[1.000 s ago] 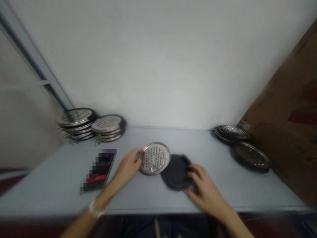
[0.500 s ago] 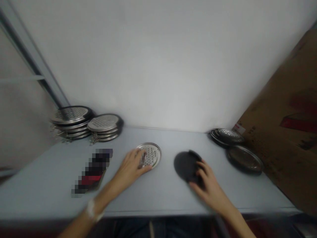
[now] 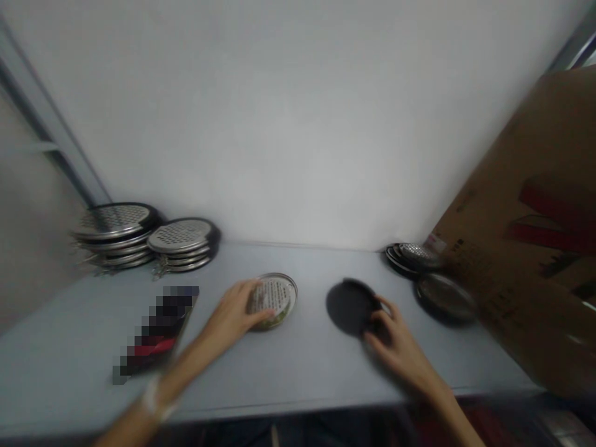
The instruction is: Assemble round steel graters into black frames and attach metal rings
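Has a slim-fingered, bare left hand (image 3: 237, 310) on a slender, uncovered left forearm (image 3: 190, 360), and a likewise bare right hand (image 3: 391, 335) on a right forearm (image 3: 437, 388) uncovered as far as the near edge of view. Wears a pale, whitish, rounded band (image 3: 151, 397) around the left wrist, too blurred to show its material or any marking. Shows dark, faintly bluish clothing (image 3: 311, 433) at the near middle, with a narrow, pale, upright strip (image 3: 274, 436) against it.

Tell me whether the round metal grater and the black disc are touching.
Apart: the head view shows gray tabletop between the round metal grater and the black disc.
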Demonstrator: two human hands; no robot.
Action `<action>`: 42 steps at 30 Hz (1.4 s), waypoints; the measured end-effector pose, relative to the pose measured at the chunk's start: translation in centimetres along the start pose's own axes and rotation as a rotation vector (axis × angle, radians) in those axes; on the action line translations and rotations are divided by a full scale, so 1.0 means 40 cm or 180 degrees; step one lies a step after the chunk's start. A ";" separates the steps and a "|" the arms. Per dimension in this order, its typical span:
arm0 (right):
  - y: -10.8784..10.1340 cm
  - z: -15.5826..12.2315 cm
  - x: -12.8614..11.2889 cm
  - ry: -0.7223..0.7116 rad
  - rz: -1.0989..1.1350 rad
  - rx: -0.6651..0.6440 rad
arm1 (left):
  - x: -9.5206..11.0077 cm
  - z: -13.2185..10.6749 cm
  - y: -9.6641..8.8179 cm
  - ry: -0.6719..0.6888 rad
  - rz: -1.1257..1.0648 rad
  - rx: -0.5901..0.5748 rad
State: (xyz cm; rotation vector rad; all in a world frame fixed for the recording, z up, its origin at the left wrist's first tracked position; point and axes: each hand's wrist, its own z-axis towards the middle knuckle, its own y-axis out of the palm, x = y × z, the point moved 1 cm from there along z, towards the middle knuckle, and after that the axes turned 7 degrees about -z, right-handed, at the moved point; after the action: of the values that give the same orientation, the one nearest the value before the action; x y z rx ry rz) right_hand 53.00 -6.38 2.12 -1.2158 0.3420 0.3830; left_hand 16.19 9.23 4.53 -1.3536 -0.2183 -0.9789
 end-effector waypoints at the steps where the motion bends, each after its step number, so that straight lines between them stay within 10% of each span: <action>1: -0.003 0.005 0.010 0.0004 -0.0035 0.0121 | 0.000 0.002 -0.007 -0.0034 -0.0082 0.0014; 7: 0.022 0.028 -0.040 -0.0120 -0.0258 0.0999 | 0.006 0.002 -0.017 -0.0074 -0.0334 0.0139; 16: 0.148 0.084 -0.259 -0.0644 0.0864 -0.0240 | 0.071 -0.025 0.027 0.0294 -0.0679 -0.0056; 24: 0.142 0.091 -0.257 0.0340 0.2945 -0.0286 | 0.095 -0.052 0.039 0.0370 -0.0581 -0.0175; 32: 0.115 0.091 -0.232 0.0788 0.2452 0.0228 | 0.137 -0.069 0.060 0.1060 0.0044 -0.0090; 42: 0.057 0.114 -0.240 0.0633 0.1975 0.0665 | 0.161 -0.048 0.094 0.0815 -0.0299 -0.0753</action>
State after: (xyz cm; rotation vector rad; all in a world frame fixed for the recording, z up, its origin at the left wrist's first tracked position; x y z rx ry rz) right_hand 43.66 -2.36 5.98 -0.9241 0.9167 0.7404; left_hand 21.94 4.22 5.52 -1.4244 0.0297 -1.2766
